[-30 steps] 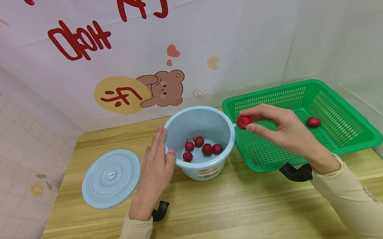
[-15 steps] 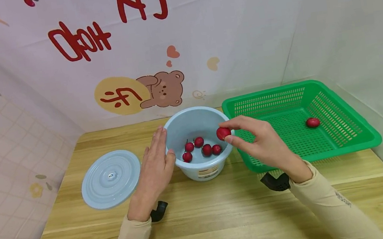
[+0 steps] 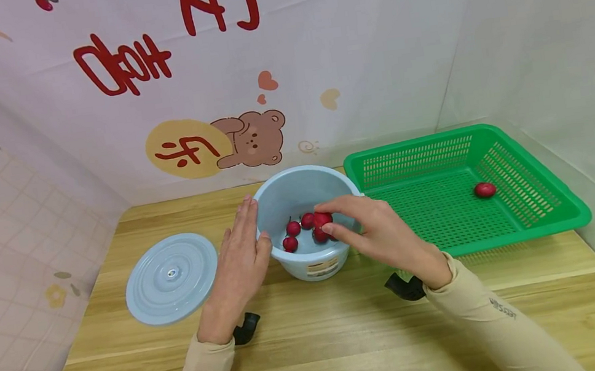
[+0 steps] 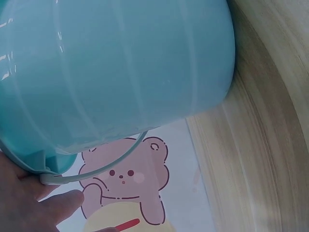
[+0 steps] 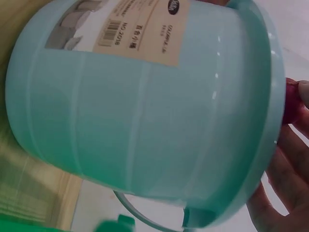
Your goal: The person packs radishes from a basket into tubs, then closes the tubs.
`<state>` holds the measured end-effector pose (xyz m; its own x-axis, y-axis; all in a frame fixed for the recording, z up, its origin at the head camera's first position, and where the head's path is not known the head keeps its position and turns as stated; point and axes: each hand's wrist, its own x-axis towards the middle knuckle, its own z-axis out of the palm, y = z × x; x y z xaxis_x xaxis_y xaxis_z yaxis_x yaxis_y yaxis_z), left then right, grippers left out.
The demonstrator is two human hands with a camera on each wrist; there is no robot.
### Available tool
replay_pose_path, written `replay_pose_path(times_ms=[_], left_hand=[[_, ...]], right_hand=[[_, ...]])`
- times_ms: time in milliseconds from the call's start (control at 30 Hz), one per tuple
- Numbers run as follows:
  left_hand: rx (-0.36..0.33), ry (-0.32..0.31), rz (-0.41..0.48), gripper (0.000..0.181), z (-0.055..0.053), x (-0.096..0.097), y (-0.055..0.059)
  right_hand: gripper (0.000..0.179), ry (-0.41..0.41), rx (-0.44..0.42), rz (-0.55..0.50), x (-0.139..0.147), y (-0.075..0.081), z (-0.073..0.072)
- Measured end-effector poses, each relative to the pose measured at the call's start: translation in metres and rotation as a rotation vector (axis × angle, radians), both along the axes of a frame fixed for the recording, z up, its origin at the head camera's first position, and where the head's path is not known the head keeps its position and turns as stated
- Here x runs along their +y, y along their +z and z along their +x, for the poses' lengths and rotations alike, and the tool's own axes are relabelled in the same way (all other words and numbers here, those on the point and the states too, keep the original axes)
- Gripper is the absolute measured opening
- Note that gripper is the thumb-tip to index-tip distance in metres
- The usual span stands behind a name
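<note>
In the head view, my right hand [image 3: 378,231] reaches over the near right rim of a light blue bucket [image 3: 298,193], pinching a red radish [image 3: 322,218] between thumb and fingertips. The right wrist view shows the held radish [image 5: 292,104] just past the bucket's rim. Several radishes [image 3: 293,228] lie on the bucket floor, some partly covered by the hand. My left hand [image 3: 240,267] rests with straight fingers against the bucket's left side. The left wrist view has this hand [image 4: 29,203] at the rim by the handle [image 4: 111,166].
Right of the bucket stands a green perforated basket [image 3: 505,238] with a single radish [image 3: 484,190] inside. A light blue round lid [image 3: 172,279] lies on the wooden table [image 3: 322,343] at left. A printed cloth wall [image 3: 383,63] rises behind.
My right hand has carried the radish leftward from above the green basket, across the bucket's right rim, into the bucket opening. The left hand has stayed at the bucket.
</note>
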<state>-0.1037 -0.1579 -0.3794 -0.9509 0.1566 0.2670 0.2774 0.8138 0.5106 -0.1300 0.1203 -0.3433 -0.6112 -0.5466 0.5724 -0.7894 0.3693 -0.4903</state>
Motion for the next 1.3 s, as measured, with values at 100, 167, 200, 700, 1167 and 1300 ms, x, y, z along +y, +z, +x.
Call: replay_pose_path(times_ms=[100, 167, 200, 700, 1167, 1300], left_hand=[[0.001, 0.003, -0.001, 0.065, 0.000, 0.000, 0.000], [0.003, 0.005, -0.001, 0.065, 0.000, 0.001, -0.001], [0.003, 0.005, 0.000, 0.065, 0.000, 0.001, -0.001], [-0.006, 0.011, 0.008, 0.064, 0.000, 0.001, -0.001], [0.017, -0.002, 0.028, 0.064, -0.001, 0.001, -0.003], [0.027, -0.003, 0.034, 0.063, -0.002, 0.001, -0.004]], right_hand=[[0.036, 0.002, 0.001, 0.021, -0.004, -0.001, -0.001], [0.036, 0.005, -0.005, 0.034, -0.007, -0.001, -0.002], [0.036, 0.006, -0.008, 0.042, -0.008, -0.002, -0.003], [0.028, -0.046, -0.060, 0.162, -0.020, -0.006, -0.007], [0.027, -0.014, -0.003, -0.006, 0.009, -0.002, 0.006], [0.026, -0.015, -0.018, -0.045, 0.028, 0.005, 0.011]])
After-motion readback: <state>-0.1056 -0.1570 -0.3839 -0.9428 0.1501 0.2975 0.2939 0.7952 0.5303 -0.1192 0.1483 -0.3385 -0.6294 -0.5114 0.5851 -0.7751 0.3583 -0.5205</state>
